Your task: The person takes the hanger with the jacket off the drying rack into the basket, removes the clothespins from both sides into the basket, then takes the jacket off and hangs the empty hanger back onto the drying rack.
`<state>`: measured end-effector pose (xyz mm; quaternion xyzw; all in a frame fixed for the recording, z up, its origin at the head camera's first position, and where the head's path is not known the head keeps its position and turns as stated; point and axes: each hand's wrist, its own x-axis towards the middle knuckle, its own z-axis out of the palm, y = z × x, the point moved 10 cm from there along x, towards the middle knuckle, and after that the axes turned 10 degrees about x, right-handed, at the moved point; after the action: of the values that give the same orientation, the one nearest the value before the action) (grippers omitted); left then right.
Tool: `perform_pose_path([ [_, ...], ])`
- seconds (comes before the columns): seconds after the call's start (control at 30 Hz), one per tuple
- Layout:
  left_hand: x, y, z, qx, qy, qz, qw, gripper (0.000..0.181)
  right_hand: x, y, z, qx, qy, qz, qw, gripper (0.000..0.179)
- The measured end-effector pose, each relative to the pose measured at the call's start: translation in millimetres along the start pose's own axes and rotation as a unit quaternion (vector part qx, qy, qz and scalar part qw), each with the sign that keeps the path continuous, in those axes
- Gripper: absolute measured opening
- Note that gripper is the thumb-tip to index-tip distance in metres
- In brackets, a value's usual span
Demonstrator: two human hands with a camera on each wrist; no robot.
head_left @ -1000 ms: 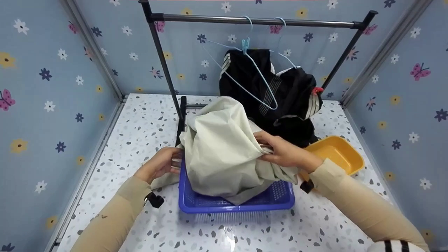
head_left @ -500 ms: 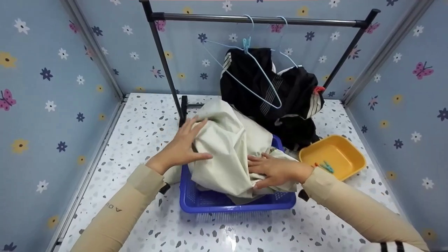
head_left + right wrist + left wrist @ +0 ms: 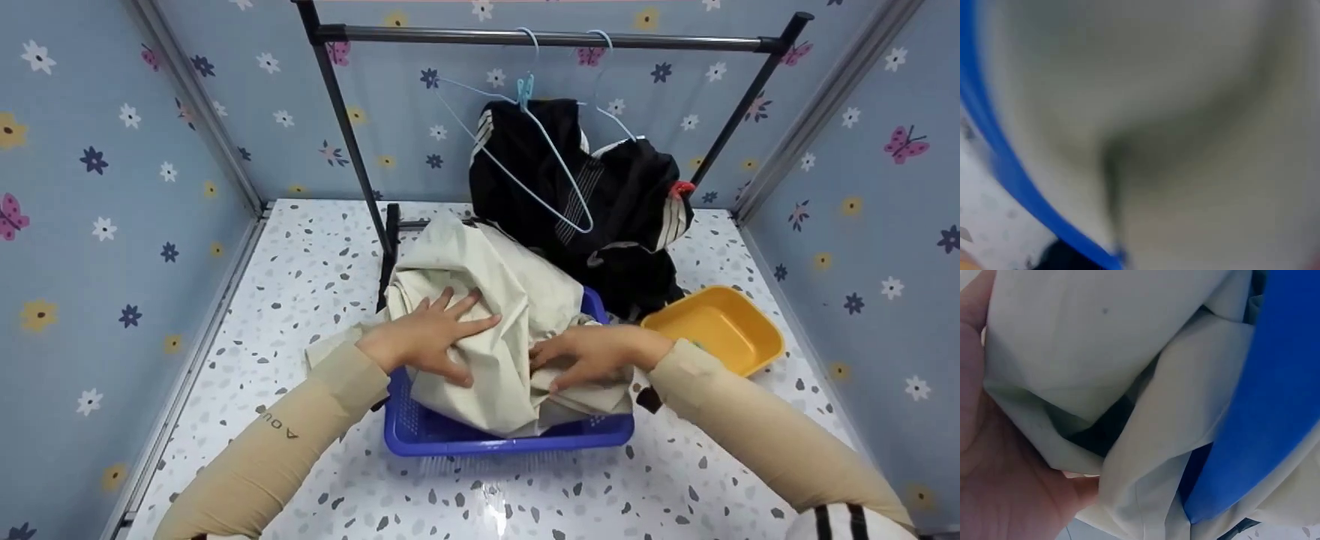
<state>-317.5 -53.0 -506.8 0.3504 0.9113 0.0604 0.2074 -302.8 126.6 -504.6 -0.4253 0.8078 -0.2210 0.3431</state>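
A bunched pale cream cloth (image 3: 525, 259) fills the blue plastic basket (image 3: 510, 448) and spills over its left side. My left hand (image 3: 435, 334) lies on the cloth left of the middle, fingers spread and straight. On the right part of the heap rests my right hand (image 3: 589, 352), its fingers extended against the folds. Seen in the left wrist view, the palm of the left hand (image 3: 1005, 484) is against the cloth (image 3: 1095, 337), with the basket's blue rim (image 3: 1275, 405) on the right. Blurred cloth (image 3: 1213, 214) covers most of the right wrist view.
Behind the basket stands a dark clothes rack (image 3: 547, 39) with two light blue hangers. Black garments (image 3: 615, 202) with white stripes hang there, a blue clothespin (image 3: 525, 88) on the front hanger. A yellow tub (image 3: 727, 330) sits at the right. Patterned walls enclose the speckled surface (image 3: 300, 255).
My left hand has moved from the basket's left edge onto the cloth. The right hand has let go of a raised fold and come down on the heap, which is now flatter.
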Motion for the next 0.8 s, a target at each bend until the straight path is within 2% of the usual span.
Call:
perform_pose_path([
  [0.07,-1.1,1.7,7.8,0.019,-0.020,-0.002,0.9996,0.102,-3.5,2,-26,0.027,0.043,-0.003,0.9987,0.044],
  [0.13,-1.5,3.5,15.3,0.043,-0.034,-0.006,0.9985,0.097,-6.2,10,-52,0.045,0.104,0.012,0.9935,0.040],
  [0.2,-0.8,4.6,22.9,0.070,-0.042,-0.012,0.9966,0.095,-7.5,19,-77,0.050,0.173,0.038,0.9829,0.040],
  [0.3,0.0,5.9,29.4,0.099,-0.050,-0.023,0.9935,0.095,-6.3,39,-102,0.069,0.257,0.091,0.9597,0.045],
  [0.4,-1.5,5.2,27.6,0.081,-0.061,-0.008,0.9948,0.096,-2.5,64,-111,0.089,0.291,0.151,0.9405,0.054],
  [0.47,-3.3,0.2,17.9,0.031,-0.052,0.011,0.9981,0.090,-1.4,83,-112,0.120,0.292,0.194,0.9288,0.063],
  [0.5,-3.9,-5.0,10.1,-0.001,-0.038,0.019,0.9991,0.083,-1.1,91,-112,0.129,0.289,0.212,0.9245,0.067],
  [0.57,-5.6,-19.7,-11.7,-0.073,0.019,0.031,0.9967,0.062,-0.4,104,-110,0.154,0.278,0.238,0.9181,0.074],
  [0.63,-7.8,-41.9,-37.8,-0.132,0.107,0.018,0.9852,0.039,-0.6,114,-107,0.178,0.264,0.253,0.9136,0.078],
  [0.7,-11.9,-71.5,-58.1,-0.172,0.193,-0.034,0.9656,0.034,0.4,120,-103,0.191,0.247,0.260,0.9139,0.079],
  [0.73,-14.2,-86.4,-63.6,-0.186,0.221,-0.067,0.9549,0.038,0.7,121,-101,0.199,0.240,0.263,0.9133,0.078],
  [0.8,-16.2,-113.7,-63.0,-0.215,0.241,-0.136,0.9368,0.054,2.5,124,-98,0.209,0.237,0.265,0.9111,0.074],
])
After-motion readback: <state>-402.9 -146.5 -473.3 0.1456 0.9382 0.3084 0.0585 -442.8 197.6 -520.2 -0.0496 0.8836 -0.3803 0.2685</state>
